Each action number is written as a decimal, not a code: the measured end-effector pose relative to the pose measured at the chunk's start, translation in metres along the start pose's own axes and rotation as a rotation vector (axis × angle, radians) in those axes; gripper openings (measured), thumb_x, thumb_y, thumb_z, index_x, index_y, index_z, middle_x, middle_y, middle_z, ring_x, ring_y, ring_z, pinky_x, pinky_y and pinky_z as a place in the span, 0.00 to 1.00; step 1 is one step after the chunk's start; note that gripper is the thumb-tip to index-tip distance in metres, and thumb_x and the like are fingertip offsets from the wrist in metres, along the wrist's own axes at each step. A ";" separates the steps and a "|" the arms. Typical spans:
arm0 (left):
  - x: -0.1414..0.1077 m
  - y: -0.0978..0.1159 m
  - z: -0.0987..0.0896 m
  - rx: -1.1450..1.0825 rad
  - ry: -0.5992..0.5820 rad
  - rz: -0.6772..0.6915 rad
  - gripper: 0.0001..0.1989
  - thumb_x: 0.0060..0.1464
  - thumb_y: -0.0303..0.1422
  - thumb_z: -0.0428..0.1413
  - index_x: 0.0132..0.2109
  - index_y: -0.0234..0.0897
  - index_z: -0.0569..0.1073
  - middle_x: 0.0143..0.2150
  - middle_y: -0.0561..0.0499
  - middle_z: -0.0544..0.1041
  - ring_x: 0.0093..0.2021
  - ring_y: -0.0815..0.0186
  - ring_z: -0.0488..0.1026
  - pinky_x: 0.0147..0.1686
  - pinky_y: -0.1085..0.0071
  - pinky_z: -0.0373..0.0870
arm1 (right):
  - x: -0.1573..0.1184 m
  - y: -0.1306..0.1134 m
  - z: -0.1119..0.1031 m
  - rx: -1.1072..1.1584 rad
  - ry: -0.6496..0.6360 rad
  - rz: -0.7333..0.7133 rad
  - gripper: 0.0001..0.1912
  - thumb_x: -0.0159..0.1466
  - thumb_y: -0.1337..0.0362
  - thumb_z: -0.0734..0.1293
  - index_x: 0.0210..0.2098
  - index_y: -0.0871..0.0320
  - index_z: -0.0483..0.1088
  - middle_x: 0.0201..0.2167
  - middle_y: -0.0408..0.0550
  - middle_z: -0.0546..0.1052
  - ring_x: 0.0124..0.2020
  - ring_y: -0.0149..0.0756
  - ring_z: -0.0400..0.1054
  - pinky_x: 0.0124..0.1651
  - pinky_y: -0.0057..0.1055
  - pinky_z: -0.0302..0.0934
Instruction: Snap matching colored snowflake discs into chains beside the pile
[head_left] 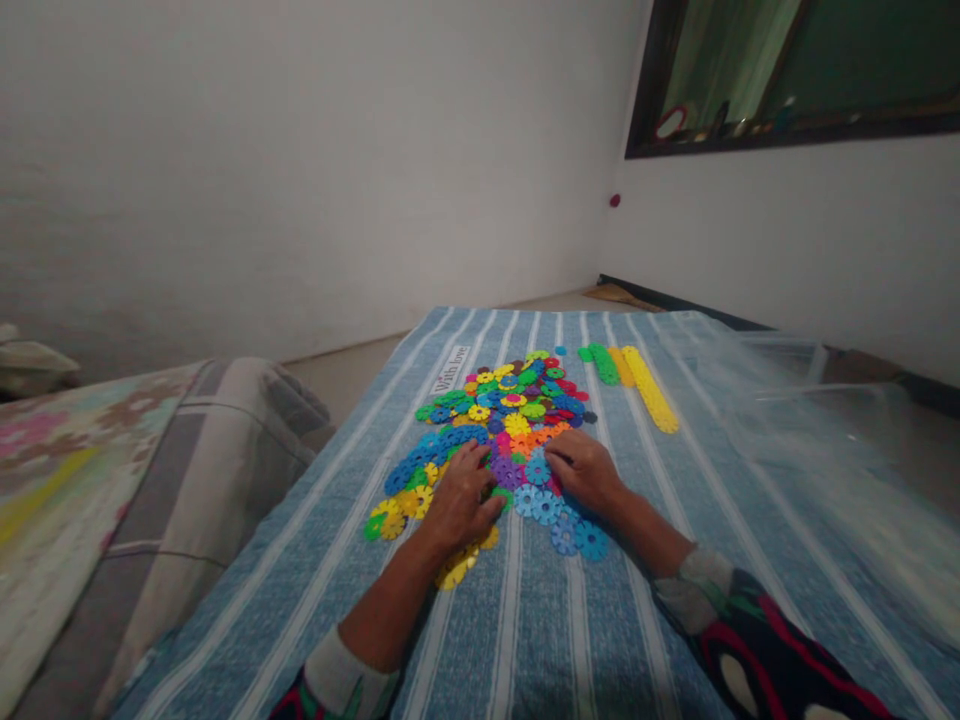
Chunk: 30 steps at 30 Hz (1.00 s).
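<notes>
A heap of colourful plastic flower-shaped discs [517, 400] lies on the striped cloth. My left hand [463, 500] rests over its near left part, thumb and fingers apart, beside purple discs [507, 472] and yellow discs [456, 570]. Closed at the heap's near right side, my right hand [589, 472] has its fingertips at the edge of a light-blue disc [538, 467]. More light-blue discs [546, 506] are spread just below it. Orange discs [534, 440] lie beyond the right fingertips. Blue discs [409, 472] overlap in a row left of my left hand.
Overlapping rows of green discs [604, 365] and yellow discs [651, 392] lie at the back right. Clear plastic containers [795, 400] stand along the right side. The blue-and-white striped cloth [300, 590] covers the surface. A fabric-covered piece of furniture [217, 440] is at left.
</notes>
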<state>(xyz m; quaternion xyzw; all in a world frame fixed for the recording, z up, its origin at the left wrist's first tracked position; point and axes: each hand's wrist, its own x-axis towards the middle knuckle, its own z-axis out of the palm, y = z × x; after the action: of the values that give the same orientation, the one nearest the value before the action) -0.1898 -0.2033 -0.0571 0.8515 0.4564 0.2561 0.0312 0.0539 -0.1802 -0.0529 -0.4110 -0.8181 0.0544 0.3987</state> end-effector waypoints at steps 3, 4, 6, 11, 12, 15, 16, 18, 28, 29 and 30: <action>-0.001 0.001 0.001 -0.023 -0.009 0.001 0.06 0.47 0.32 0.60 0.34 0.36 0.77 0.59 0.38 0.71 0.65 0.41 0.59 0.61 0.40 0.59 | 0.000 -0.001 0.000 0.006 -0.003 0.001 0.10 0.65 0.69 0.62 0.29 0.57 0.73 0.29 0.49 0.76 0.35 0.38 0.68 0.42 0.33 0.59; -0.001 0.001 0.002 -0.027 -0.010 0.001 0.06 0.47 0.31 0.60 0.34 0.36 0.77 0.59 0.37 0.71 0.65 0.40 0.59 0.61 0.40 0.59 | 0.000 -0.001 0.000 0.009 -0.004 0.001 0.10 0.65 0.69 0.62 0.29 0.57 0.73 0.29 0.49 0.76 0.35 0.38 0.68 0.42 0.33 0.60; 0.000 0.000 0.003 -0.038 -0.009 -0.007 0.04 0.46 0.30 0.60 0.33 0.36 0.76 0.59 0.37 0.71 0.65 0.41 0.59 0.61 0.39 0.59 | 0.000 -0.002 0.000 0.011 -0.003 0.002 0.10 0.65 0.69 0.62 0.29 0.57 0.73 0.29 0.48 0.76 0.35 0.37 0.68 0.41 0.33 0.60; 0.003 0.002 0.000 -0.135 0.028 -0.077 0.04 0.45 0.28 0.60 0.29 0.38 0.71 0.58 0.41 0.74 0.64 0.46 0.63 0.60 0.42 0.62 | 0.000 -0.005 0.001 0.015 -0.002 -0.005 0.10 0.65 0.69 0.62 0.30 0.56 0.73 0.29 0.48 0.76 0.35 0.37 0.68 0.41 0.33 0.60; 0.004 0.003 -0.002 -0.161 0.034 -0.083 0.04 0.46 0.28 0.60 0.28 0.38 0.71 0.58 0.42 0.74 0.63 0.47 0.64 0.60 0.43 0.62 | 0.000 -0.006 0.001 0.018 -0.001 -0.014 0.10 0.65 0.69 0.62 0.30 0.57 0.73 0.29 0.48 0.76 0.34 0.37 0.68 0.41 0.33 0.60; 0.008 0.008 -0.008 -0.238 0.072 -0.102 0.05 0.48 0.29 0.60 0.28 0.38 0.71 0.55 0.43 0.77 0.61 0.51 0.67 0.61 0.46 0.63 | 0.000 -0.011 0.002 0.033 -0.010 -0.054 0.09 0.65 0.69 0.62 0.32 0.57 0.74 0.30 0.48 0.77 0.35 0.37 0.68 0.42 0.33 0.60; 0.009 0.009 -0.010 -0.259 0.091 -0.112 0.05 0.49 0.29 0.60 0.28 0.38 0.71 0.54 0.43 0.77 0.61 0.51 0.68 0.61 0.46 0.63 | 0.000 -0.013 0.003 0.037 -0.019 -0.068 0.09 0.66 0.69 0.63 0.32 0.57 0.74 0.30 0.48 0.77 0.35 0.37 0.68 0.42 0.33 0.60; 0.011 0.012 -0.013 -0.291 0.125 -0.131 0.06 0.50 0.31 0.60 0.28 0.38 0.71 0.54 0.42 0.78 0.60 0.52 0.68 0.60 0.46 0.63 | 0.000 -0.019 0.004 0.038 -0.043 -0.092 0.08 0.66 0.68 0.63 0.34 0.57 0.74 0.30 0.49 0.77 0.36 0.38 0.68 0.42 0.33 0.59; 0.014 0.026 -0.022 -0.447 0.141 -0.137 0.06 0.49 0.32 0.61 0.27 0.38 0.73 0.53 0.42 0.79 0.57 0.54 0.72 0.60 0.49 0.65 | -0.001 -0.037 0.013 0.054 -0.127 -0.153 0.08 0.68 0.66 0.64 0.35 0.58 0.74 0.30 0.48 0.77 0.33 0.36 0.67 0.39 0.31 0.58; 0.014 0.027 -0.022 -0.448 0.137 -0.131 0.06 0.49 0.32 0.61 0.27 0.39 0.73 0.52 0.42 0.79 0.57 0.55 0.72 0.60 0.49 0.65 | -0.001 -0.038 0.014 0.056 -0.133 -0.154 0.08 0.68 0.66 0.64 0.34 0.57 0.74 0.29 0.48 0.77 0.32 0.36 0.67 0.38 0.31 0.57; 0.014 0.027 -0.023 -0.448 0.136 -0.125 0.06 0.50 0.32 0.61 0.27 0.39 0.73 0.52 0.42 0.79 0.56 0.55 0.73 0.59 0.49 0.66 | -0.001 -0.038 0.014 0.054 -0.136 -0.154 0.08 0.68 0.66 0.64 0.34 0.57 0.74 0.29 0.48 0.77 0.32 0.36 0.67 0.38 0.31 0.57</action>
<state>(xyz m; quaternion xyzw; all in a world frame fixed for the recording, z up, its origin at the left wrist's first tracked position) -0.1729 -0.2118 -0.0238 0.7742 0.4411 0.4053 0.2043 0.0203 -0.2025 -0.0471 -0.3315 -0.8706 0.0735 0.3561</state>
